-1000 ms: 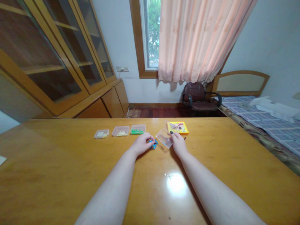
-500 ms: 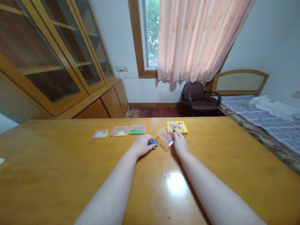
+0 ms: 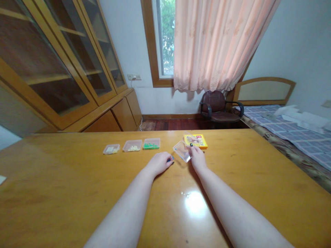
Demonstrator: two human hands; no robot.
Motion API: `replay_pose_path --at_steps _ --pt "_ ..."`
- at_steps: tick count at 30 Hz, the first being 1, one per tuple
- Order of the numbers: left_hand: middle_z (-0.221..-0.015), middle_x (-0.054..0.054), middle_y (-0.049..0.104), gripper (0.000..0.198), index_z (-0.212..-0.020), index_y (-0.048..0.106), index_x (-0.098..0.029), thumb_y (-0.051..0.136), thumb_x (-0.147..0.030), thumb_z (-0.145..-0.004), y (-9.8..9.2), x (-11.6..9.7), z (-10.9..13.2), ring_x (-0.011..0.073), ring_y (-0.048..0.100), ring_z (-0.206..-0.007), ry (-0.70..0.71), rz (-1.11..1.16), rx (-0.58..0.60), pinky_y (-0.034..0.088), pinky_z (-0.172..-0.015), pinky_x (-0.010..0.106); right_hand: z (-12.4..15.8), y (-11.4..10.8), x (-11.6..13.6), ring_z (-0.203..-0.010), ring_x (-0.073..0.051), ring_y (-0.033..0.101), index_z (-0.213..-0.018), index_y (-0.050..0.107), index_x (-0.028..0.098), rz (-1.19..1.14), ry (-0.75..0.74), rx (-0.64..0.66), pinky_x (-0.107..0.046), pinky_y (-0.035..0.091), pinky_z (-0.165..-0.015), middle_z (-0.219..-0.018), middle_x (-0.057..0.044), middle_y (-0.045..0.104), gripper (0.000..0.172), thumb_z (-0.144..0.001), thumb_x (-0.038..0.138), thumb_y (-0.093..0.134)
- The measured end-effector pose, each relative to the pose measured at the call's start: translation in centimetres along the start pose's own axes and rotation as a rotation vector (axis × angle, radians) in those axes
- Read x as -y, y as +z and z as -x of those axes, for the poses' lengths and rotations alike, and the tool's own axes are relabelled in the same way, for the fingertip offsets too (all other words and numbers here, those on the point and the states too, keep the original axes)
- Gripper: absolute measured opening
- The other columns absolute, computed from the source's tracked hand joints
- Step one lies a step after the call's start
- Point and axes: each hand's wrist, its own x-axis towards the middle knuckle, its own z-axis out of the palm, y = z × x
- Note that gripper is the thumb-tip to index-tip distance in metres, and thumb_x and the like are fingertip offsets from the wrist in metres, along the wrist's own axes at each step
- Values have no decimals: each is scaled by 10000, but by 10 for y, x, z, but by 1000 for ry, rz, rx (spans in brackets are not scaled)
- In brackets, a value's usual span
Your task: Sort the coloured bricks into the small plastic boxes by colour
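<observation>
Gripping a clear plastic box [image 3: 181, 152] by its right side, that's the right hand [image 3: 197, 157], fingers closed on it, the box tilted, a speck of blue in its left corner! Across from it, just to the left, here's the left hand [image 3: 160, 162], fingers curled shut over small blue pieces [image 3: 169, 159], only a sliver of blue showing at the fingertips. Both hands are working beyond the middle of the tabletop [image 3: 77, 193], towards its far edge. Right behind the right hand sits a yellow box [image 3: 203, 142], close to that same far edge. And look left along it: three clear containers in a row, the nearest container [image 3: 153, 140] with green pieces [image 3: 150, 146], the middle container [image 3: 132, 142] with pale pieces [image 3: 133, 148], the last container [image 3: 106, 151] furthest towards the far left corner, pale contents too small to make out.
</observation>
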Motion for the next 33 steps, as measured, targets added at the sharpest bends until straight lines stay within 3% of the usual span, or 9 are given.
replay_pose_path --at_steps 3,5,8,10,14,21,27,33 --pt "-799 27 616 163 -780 618 -195 496 -302 -800 -1 3 0 153 547 -747 -10 47 -82 390 -677 246 0 -1 0 -610 -181 533 -744 617 168 7 -7 5 -277 380 -610 -543 -6 594 287 -705 423 492" --pt "-764 18 590 169 -794 606 -189 482 -304 -809 -5 6 -1 144 529 -728 -42 87 -215 387 -660 239 0 -1 -3 -587 -171 522 -711 614 171 38 -26 31 -272 374 -598 -541 -2 587 277 -716 412 479" --pt "-703 6 541 200 -821 590 -177 462 -331 -824 -11 9 -1 131 494 -665 -135 145 -452 383 -619 234 1 1 -8 -580 -164 516 -645 609 177 117 -83 141 -266 368 -589 -554 -1 588 272 -724 404 481" --pt "-713 10 545 205 -836 590 -176 449 -325 -834 -13 7 -1 129 491 -663 -133 173 -505 389 -625 237 2 2 -11 -596 -166 522 -647 619 178 150 -113 217 -265 369 -593 -579 -4 602 278 -725 415 495" --pt "-847 32 595 218 -964 588 -193 418 -256 -843 -11 0 -1 149 522 -794 8 175 -367 402 -729 262 2 2 -9 -581 -165 522 -670 626 176 109 -86 188 -268 374 -587 -570 -5 600 295 -735 426 482" --pt "-821 32 590 171 -855 607 -193 461 -271 -813 -9 -5 -1 159 525 -783 -84 64 -257 392 -704 265 -2 0 -2 -545 -157 536 -752 631 163 -101 52 -37 -271 389 -578 -542 -1 596 308 -704 432 487" --pt "-832 22 597 122 -837 629 -212 578 -276 -746 1 -3 -3 162 541 -790 -65 56 -135 398 -711 261 -1 0 -3 -562 -153 537 -717 625 164 -114 61 -26 -263 397 -580 -573 -4 605 286 -687 420 502" --pt "-850 24 599 120 -850 636 -221 563 -258 -762 5 -3 -5 161 545 -807 -71 47 -98 407 -734 260 -2 0 -5 -620 -175 552 -743 631 159 -62 25 -31 -267 401 -598 -611 -26 626 299 -702 420 491"
